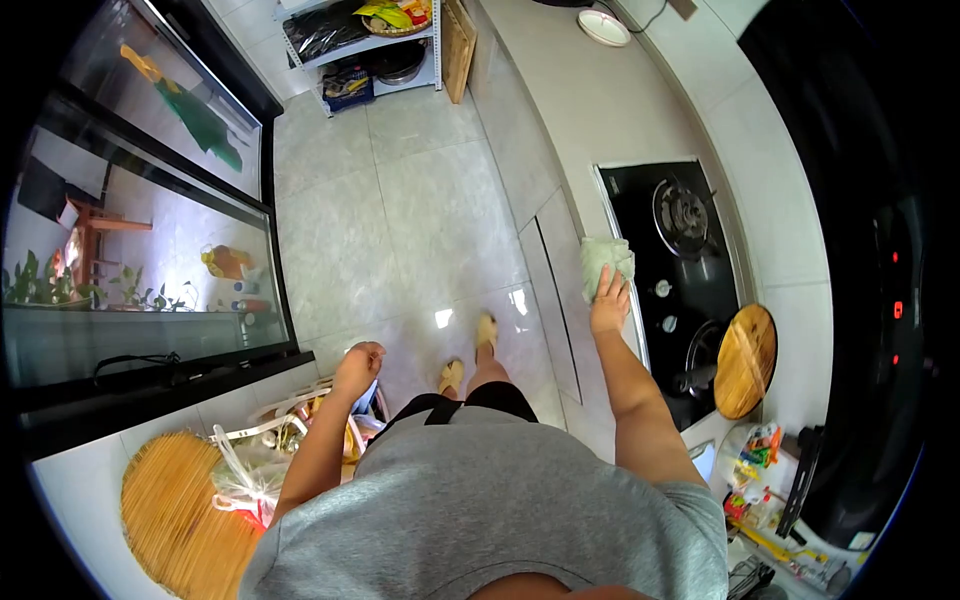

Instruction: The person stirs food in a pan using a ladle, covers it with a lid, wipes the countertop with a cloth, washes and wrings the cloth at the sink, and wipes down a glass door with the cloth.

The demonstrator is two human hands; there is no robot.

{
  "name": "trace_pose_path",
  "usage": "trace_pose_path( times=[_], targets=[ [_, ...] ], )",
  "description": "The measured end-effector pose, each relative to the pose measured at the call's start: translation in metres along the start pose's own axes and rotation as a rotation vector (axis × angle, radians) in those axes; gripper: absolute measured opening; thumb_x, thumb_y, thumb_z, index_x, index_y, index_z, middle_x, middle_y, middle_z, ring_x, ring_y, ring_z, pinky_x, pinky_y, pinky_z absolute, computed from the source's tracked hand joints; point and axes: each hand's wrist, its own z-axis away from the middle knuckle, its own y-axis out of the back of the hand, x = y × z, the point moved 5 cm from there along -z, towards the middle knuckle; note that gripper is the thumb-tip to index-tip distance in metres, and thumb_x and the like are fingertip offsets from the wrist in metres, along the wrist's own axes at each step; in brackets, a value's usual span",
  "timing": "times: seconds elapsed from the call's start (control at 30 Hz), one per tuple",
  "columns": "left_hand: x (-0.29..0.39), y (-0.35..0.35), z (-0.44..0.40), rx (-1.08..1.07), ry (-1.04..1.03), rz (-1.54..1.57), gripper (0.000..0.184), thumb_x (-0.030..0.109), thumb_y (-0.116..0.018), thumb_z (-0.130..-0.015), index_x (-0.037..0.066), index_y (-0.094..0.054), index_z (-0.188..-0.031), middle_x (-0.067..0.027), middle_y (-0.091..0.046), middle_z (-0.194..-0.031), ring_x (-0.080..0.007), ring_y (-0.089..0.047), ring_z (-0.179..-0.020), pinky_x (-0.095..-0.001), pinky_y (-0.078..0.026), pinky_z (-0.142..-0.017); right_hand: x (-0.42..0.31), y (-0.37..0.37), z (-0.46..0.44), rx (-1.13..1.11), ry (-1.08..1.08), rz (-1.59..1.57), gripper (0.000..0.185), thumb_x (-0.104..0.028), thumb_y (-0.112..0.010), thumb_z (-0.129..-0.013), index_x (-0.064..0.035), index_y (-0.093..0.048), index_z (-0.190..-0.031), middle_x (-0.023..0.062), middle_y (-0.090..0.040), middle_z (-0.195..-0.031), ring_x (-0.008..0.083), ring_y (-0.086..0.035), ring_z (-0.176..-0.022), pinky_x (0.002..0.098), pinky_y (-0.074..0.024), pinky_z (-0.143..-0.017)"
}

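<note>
My right hand (609,302) presses on a folded pale green cloth (604,258), fingers over its near part. The cloth lies at the front edge of a black gas stove (655,265), partly over the counter beside it. Two burners show on the stove; the far burner (682,215) is bare, while a dark-handled pan or pot part (696,378) is near the closer one. To the left, my left hand (361,368) hangs over the floor with its fingers curled in and nothing seen in them.
A round wooden board (746,361) leans by the stove against the wall. The counter (575,95) runs ahead to a white dish (604,28). A shelf rack (375,45) stands at the far end. Bags (250,475) and a round woven mat (175,510) are at left, below glass doors (150,230).
</note>
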Motion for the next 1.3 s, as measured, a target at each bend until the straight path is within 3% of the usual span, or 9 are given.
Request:
trace_pose_path(
  times=[0.13, 0.2, 0.33, 0.47, 0.6, 0.67, 0.87, 1.07, 1.3],
  targets=[
    [0.039, 0.0, -0.058, 0.006, -0.112, -0.023, 0.017, 0.007, -0.062, -0.089, 0.003, -0.069, -0.104, -0.0168, -0.068, -0.096, -0.0315, -0.066, -0.08, -0.0407, -0.054, -0.076, -0.028, 0.004, -0.05, -0.004, 0.07, -0.003, 0.095, -0.024, -0.068, -0.091, -0.0159, -0.008, -0.163, 0.016, -0.027, -0.16, 0.0446, -0.031, -0.144, 0.0495, -0.0298, -0.118],
    [0.063, 0.009, -0.086, 0.044, -0.105, -0.034, 0.017, 0.007, -0.061, -0.089, 0.003, -0.069, -0.104, -0.0167, -0.068, -0.097, -0.0326, -0.066, -0.082, -0.0413, -0.054, -0.077, -0.046, 0.012, -0.078, 0.079, 0.085, 0.087, 0.092, -0.023, -0.065, -0.093, -0.0143, -0.007, -0.163, 0.0187, -0.026, -0.16, 0.0467, -0.029, -0.144, 0.05, -0.0296, -0.118],
    [0.099, 0.035, -0.138, 0.115, -0.102, 0.008, 0.017, 0.006, -0.062, -0.089, 0.004, -0.069, -0.104, -0.0167, -0.067, -0.096, -0.0334, -0.065, -0.088, -0.0411, -0.053, -0.08, -0.073, 0.017, -0.133, 0.034, 0.113, -0.001, 0.088, -0.021, -0.06, -0.094, -0.0128, -0.006, -0.163, 0.0212, -0.025, -0.16, 0.0488, -0.027, -0.144, 0.0515, -0.0286, -0.118],
    [0.114, 0.061, -0.173, 0.229, -0.103, 0.038, 0.017, 0.005, -0.061, -0.089, 0.003, -0.069, -0.104, -0.0164, -0.068, -0.097, -0.0329, -0.065, -0.087, -0.0403, -0.054, -0.08, -0.104, 0.025, -0.192, 0.088, 0.143, -0.019, 0.093, -0.024, -0.065, -0.093, -0.0161, -0.006, -0.164, 0.0197, -0.024, -0.161, 0.0487, -0.027, -0.144, 0.0527, -0.0283, -0.118],
    [0.11, 0.076, -0.204, 0.205, -0.05, 0.115, 0.017, 0.004, -0.062, -0.089, 0.002, -0.07, -0.104, -0.0167, -0.069, -0.099, -0.0308, -0.066, -0.086, -0.039, -0.054, -0.079, -0.13, 0.044, -0.246, -0.051, 0.137, -0.118, 0.094, -0.024, -0.068, -0.092, -0.0236, -0.007, -0.164, 0.0173, -0.022, -0.162, 0.0485, -0.028, -0.144, 0.052, -0.0298, -0.117],
    [0.106, 0.086, -0.224, 0.197, -0.037, 0.126, 0.017, 0.003, -0.063, -0.089, 0.002, -0.07, -0.104, -0.017, -0.069, -0.1, -0.0302, -0.067, -0.086, -0.0387, -0.055, -0.078, -0.145, 0.053, -0.275, 0.031, 0.154, -0.093, 0.1, -0.027, -0.073, -0.089, -0.0315, -0.008, -0.164, 0.0158, -0.021, -0.162, 0.0483, -0.03, -0.143, 0.0513, -0.0317, -0.115],
    [0.094, 0.146, -0.319, 0.215, -0.116, 0.113, 0.016, 0.004, -0.063, -0.09, 0.002, -0.07, -0.103, -0.0172, -0.07, -0.101, -0.03, -0.068, -0.086, -0.0374, -0.056, -0.077, -0.193, 0.058, -0.369, 0.062, 0.113, -0.095, 0.107, -0.025, -0.077, -0.085, -0.0392, -0.004, -0.162, 0.0165, -0.021, -0.163, 0.0477, -0.028, -0.145, 0.0517, -0.0322, -0.117],
    [0.084, 0.235, -0.42, 0.228, -0.093, 0.142, 0.016, 0.006, -0.062, -0.092, 0.002, -0.07, -0.104, -0.0171, -0.07, -0.101, -0.0295, -0.068, -0.087, -0.0381, -0.056, -0.078, -0.227, 0.075, -0.439, -0.104, -0.017, -0.138, 0.106, -0.023, -0.076, -0.086, -0.0408, -0.004, -0.162, 0.0172, -0.019, -0.164, 0.0492, -0.025, -0.146, 0.0519, -0.0322, -0.117],
    [0.068, 0.294, -0.512, 0.138, -0.107, 0.044, 0.016, 0.006, -0.062, -0.092, 0.002, -0.07, -0.104, -0.0163, -0.07, -0.099, -0.0282, -0.067, -0.085, -0.0377, -0.055, -0.077, -0.256, 0.073, -0.498, -0.045, -0.051, -0.147, 0.105, -0.021, -0.076, -0.085, -0.0397, -0.007, -0.162, 0.0176, -0.017, -0.164, 0.051, -0.025, -0.146, 0.0535, -0.0305, -0.117]
  ],
)
